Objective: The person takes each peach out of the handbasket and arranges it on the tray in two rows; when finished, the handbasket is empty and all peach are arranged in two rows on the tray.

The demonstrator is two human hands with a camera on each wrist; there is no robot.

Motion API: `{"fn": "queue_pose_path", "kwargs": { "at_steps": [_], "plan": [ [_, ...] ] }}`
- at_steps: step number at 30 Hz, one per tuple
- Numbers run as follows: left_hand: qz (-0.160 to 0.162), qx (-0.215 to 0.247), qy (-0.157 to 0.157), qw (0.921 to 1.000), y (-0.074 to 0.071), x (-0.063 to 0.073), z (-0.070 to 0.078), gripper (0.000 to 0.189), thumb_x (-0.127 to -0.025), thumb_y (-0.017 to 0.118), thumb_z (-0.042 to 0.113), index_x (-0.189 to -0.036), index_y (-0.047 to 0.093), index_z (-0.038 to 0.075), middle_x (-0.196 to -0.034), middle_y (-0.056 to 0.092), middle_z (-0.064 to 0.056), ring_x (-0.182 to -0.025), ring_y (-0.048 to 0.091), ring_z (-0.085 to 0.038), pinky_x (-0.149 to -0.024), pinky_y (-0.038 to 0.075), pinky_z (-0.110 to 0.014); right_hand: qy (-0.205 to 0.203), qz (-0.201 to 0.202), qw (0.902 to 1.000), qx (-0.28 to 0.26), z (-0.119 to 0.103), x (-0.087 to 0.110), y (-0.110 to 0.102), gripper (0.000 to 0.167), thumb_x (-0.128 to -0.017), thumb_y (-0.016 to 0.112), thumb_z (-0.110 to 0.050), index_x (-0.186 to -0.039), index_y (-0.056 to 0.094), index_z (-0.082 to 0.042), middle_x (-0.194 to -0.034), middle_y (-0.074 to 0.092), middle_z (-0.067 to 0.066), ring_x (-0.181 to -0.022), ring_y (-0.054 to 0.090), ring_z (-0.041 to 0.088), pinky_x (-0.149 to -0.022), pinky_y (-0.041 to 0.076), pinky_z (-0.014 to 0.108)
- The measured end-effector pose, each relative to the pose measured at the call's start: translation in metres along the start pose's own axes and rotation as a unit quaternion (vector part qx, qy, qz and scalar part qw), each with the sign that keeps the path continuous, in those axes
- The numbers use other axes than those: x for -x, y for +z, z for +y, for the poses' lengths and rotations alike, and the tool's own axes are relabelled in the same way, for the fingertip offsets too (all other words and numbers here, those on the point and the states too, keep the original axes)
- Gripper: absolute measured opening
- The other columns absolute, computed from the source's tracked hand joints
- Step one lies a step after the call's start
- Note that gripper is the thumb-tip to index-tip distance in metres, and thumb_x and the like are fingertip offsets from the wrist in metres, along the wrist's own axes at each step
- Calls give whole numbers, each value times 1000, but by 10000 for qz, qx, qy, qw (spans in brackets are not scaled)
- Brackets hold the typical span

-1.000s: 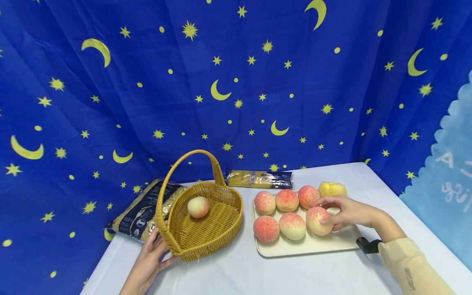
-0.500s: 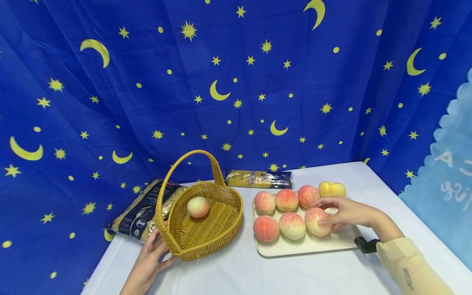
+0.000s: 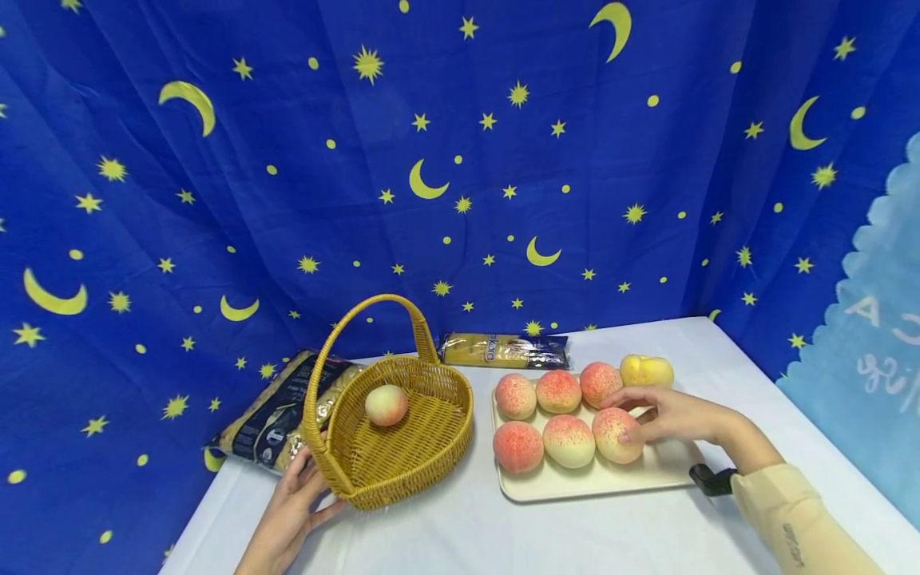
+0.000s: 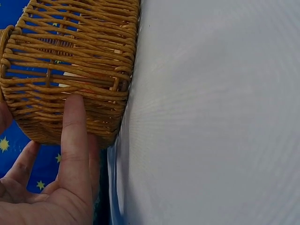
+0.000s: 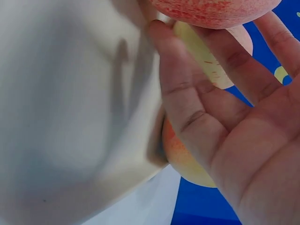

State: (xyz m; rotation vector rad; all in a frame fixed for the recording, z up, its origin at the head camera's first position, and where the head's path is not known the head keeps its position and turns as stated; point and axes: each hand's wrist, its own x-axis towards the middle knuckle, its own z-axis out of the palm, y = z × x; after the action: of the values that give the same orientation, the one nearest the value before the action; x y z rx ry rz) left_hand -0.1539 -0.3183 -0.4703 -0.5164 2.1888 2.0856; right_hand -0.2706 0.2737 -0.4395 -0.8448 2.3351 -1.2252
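Observation:
In the head view, my right hand (image 3: 668, 419) holds a pink-and-cream peach (image 3: 618, 436) between thumb and fingers, at the front right of a group of peaches on a cream tray (image 3: 532, 489). The right wrist view shows that peach (image 5: 215, 10) at the top, by the fingertips. At left stands a wicker basket (image 3: 410, 457) with a tall handle and one pale peach (image 3: 386, 405) inside. My left hand (image 3: 291, 511) touches the basket's outer left side. From the left wrist, one straight finger (image 4: 74, 136) lies against the woven wall.
A yellow lobed fruit (image 3: 647, 370) sits at the tray's back right corner. Behind the tray lies a pasta packet (image 3: 503, 350). A larger dark food bag (image 3: 269, 415) leans left of the basket. A blue star-patterned curtain (image 3: 460, 224) borders the white table (image 3: 611, 535).
My right hand and its peach have shifted very slightly left, close to the neighbouring peach. The left hand and the basket keep their places.

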Motion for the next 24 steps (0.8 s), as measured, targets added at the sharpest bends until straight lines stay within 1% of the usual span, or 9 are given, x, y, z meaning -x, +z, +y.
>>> {"fn": "queue_pose_path", "kwargs": {
  "at_steps": [3, 5, 7, 11, 14, 17, 19, 24],
  "plan": [
    [4, 10, 3, 10000, 0, 1, 1, 69, -110, 63, 36, -168, 27, 32, -169, 37, -14, -122, 62, -13, -102, 62, -57, -33, -33, 10000, -84, 0, 0, 0, 54, -95, 81, -20, -143, 63, -3, -143, 65, 20, -121, 60, -3, -99, 56, 24],
    [6, -6, 20, 10000, -1, 1, 1, 69, -109, 64, 36, -168, 27, 32, -167, 40, -13, -120, 63, -12, -102, 62, -57, -58, -25, 9999, -87, 0, 0, 1, 56, -93, 82, -19, -143, 62, -2, -142, 65, 20, -121, 59, -2, -98, 56, 23],
    [13, -19, 40, 10000, -1, 2, 1, 69, -109, 65, 36, -167, 28, 31, -163, 45, -12, -118, 63, -11, -102, 63, -56, -41, -2, 10000, -56, 0, -1, 1, 58, -92, 83, -19, -143, 62, -2, -141, 66, 20, -122, 61, 4, -98, 57, 24],
    [44, -18, 58, 10000, -1, 2, -1, 67, -109, 65, 34, -166, 29, 29, -158, 51, -9, -115, 64, -10, -101, 63, -55, 29, -24, 10000, 5, -1, 0, 3, 64, -91, 85, -20, -146, 60, -1, -141, 65, 21, -127, 62, 23, -100, 59, 32],
    [-44, 32, 22, 10000, -1, 1, -3, 71, -109, 64, 34, -168, 25, 27, -163, 45, -13, -118, 63, -10, -102, 63, -56, 179, -57, 9998, 25, -3, 3, 3, 68, -89, 86, -20, -148, 58, 1, -142, 63, 22, -126, 62, 29, -99, 60, 38],
    [-89, 82, -30, 9999, -1, 1, -4, 76, -110, 64, 36, -171, 19, 24, -169, 36, -18, -120, 62, -12, -102, 63, -56, 233, -120, 9997, 8, -4, 5, 4, 71, -88, 87, -19, -148, 56, 2, -141, 63, 23, -124, 62, 29, -98, 60, 41],
    [-98, 103, -41, 9999, -1, 1, -3, 78, -110, 63, 36, -172, 16, 23, -171, 32, -19, -122, 61, -13, -102, 62, -57, 246, -148, 9996, -13, -4, 4, 4, 71, -87, 87, -18, -147, 57, 2, -139, 63, 22, -123, 63, 28, -98, 59, 40],
    [-60, 105, 25, 9999, -1, 1, -1, 77, -110, 63, 36, -171, 19, 24, -170, 33, -20, -121, 62, -12, -102, 63, -56, 268, -87, 9996, 26, -5, 0, 3, 64, -87, 87, -18, -144, 61, -1, -136, 65, 17, -123, 63, 27, -101, 57, 41]
  ]
}}
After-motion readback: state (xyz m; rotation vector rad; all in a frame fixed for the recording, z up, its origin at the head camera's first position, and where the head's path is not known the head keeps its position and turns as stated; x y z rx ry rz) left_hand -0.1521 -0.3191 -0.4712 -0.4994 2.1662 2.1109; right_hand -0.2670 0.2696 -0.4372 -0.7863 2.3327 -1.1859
